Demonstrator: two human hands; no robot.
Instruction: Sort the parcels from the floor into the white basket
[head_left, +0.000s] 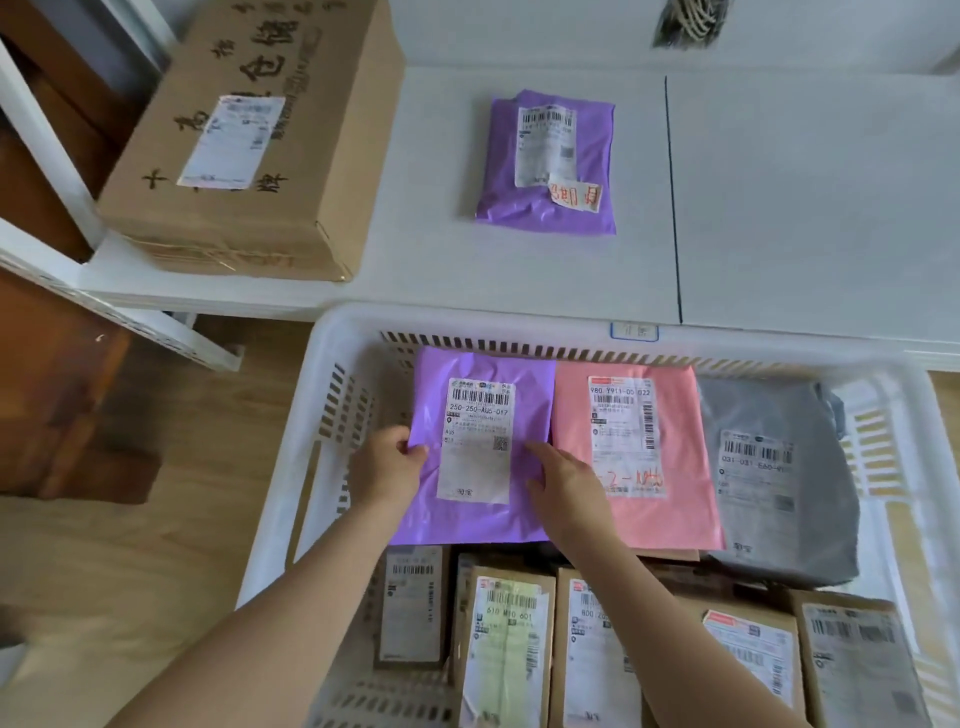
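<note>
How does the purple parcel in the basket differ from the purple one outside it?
The purple parcel in the white basket lies inside the basket beside a pink parcel; the outside purple parcel lies alone on a white surface. The left hand pinches the basket one's edge and the right hand rests on it; the other is untouched and carries an extra label with red writing. Both are purple mailers with white shipping labels.

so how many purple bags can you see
2. One purple bag lies in the white basket, left hand pinching its edge, right hand on it. The other purple bag lies on the white surface beyond.
</note>
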